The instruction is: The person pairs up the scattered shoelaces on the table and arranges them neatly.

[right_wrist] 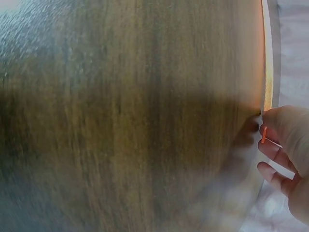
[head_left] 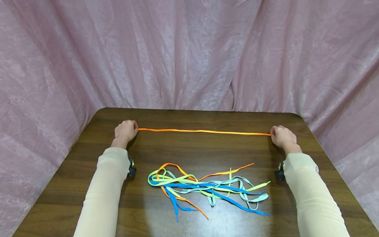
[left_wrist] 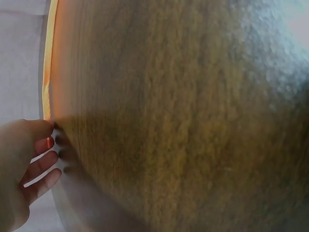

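L hand (head_left: pixel 126 130) pinches one end of a flat orange fabric lace (head_left: pixel 204 131) btwn thumb & fingers; it runs nearly straight across the far part of a brown wood-grain tabletop (head_left: pixel 204 149). Mid-table, nearer the person, lies a loose tangle of flat blue, lime, aqua & orange laces (head_left: pixel 192 185). R hand (head_left: pixel 283 136) pinches the straight lace's other end.

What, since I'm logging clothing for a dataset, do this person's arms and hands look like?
The left sleeve and right sleeve are long and pale cream. The left wrist device and right wrist device are small and black with yellow touches. The left hand and right hand are gloveless.
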A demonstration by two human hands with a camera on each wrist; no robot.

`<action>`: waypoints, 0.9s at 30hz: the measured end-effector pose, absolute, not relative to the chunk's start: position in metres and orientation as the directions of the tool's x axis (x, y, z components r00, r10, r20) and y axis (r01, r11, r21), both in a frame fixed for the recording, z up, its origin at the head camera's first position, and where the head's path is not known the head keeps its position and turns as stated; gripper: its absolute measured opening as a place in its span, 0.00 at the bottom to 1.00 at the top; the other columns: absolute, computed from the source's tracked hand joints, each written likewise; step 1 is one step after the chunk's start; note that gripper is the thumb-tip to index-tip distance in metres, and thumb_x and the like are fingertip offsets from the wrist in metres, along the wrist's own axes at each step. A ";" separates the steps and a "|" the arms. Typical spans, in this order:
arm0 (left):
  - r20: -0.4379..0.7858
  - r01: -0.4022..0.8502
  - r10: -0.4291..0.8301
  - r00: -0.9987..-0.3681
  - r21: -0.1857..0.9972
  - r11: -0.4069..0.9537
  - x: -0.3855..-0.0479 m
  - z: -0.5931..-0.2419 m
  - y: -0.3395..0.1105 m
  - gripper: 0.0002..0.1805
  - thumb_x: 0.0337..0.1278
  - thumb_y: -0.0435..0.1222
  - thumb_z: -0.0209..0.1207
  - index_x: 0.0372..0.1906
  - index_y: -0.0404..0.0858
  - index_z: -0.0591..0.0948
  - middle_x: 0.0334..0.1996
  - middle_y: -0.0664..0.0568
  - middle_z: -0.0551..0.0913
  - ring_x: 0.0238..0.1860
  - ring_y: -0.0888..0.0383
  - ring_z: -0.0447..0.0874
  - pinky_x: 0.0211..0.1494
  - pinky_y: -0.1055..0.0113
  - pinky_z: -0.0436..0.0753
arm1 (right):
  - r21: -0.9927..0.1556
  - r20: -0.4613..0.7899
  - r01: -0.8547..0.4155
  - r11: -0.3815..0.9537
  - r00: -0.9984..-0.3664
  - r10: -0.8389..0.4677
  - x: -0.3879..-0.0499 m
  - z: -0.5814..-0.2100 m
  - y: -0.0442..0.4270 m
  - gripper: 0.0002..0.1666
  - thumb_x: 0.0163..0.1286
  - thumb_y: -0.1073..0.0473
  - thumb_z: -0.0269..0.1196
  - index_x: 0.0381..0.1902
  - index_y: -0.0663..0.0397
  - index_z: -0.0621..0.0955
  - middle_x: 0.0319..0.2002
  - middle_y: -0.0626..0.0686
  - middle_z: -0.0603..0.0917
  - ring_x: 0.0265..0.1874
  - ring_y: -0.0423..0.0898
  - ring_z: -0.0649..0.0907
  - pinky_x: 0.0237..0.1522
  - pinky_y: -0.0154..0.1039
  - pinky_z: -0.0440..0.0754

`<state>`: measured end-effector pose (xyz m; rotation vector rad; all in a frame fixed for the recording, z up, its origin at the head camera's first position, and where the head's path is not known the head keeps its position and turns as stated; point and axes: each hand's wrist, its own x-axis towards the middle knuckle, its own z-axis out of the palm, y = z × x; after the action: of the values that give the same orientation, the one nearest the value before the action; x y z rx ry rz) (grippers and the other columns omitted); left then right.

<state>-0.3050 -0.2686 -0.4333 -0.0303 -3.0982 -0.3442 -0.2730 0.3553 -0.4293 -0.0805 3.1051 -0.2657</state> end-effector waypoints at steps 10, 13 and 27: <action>-0.037 0.019 0.027 -0.999 0.197 0.980 -0.304 -0.430 -0.267 0.11 0.57 0.38 0.55 0.42 0.39 0.79 0.41 0.41 0.75 0.44 0.40 0.75 0.39 0.46 0.75 | -0.178 -0.006 -0.080 0.981 -0.997 -0.083 -0.269 -0.430 0.357 0.08 0.61 0.61 0.55 0.38 0.58 0.75 0.34 0.60 0.73 0.35 0.61 0.77 0.30 0.57 0.73; -0.072 0.024 0.039 -0.997 0.191 0.981 -0.302 -0.425 -0.268 0.15 0.57 0.39 0.55 0.49 0.39 0.78 0.45 0.39 0.74 0.47 0.39 0.74 0.41 0.44 0.74 | -0.174 -0.026 -0.098 0.980 -0.994 -0.104 -0.268 -0.428 0.359 0.11 0.61 0.60 0.55 0.42 0.58 0.75 0.36 0.61 0.73 0.37 0.62 0.77 0.32 0.59 0.73; -0.065 0.147 0.160 -0.985 0.173 0.974 -0.294 -0.411 -0.265 0.24 0.56 0.42 0.58 0.58 0.39 0.73 0.54 0.38 0.72 0.51 0.38 0.72 0.42 0.44 0.74 | -0.153 -0.010 -0.213 0.965 -0.976 -0.217 -0.258 -0.417 0.362 0.20 0.63 0.57 0.57 0.52 0.58 0.75 0.45 0.62 0.76 0.45 0.62 0.77 0.40 0.61 0.73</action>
<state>-0.2938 -0.2653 -0.4107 -0.2494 -3.1988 -0.2714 -0.2581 0.3624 -0.4168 -0.3372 3.0874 -0.2365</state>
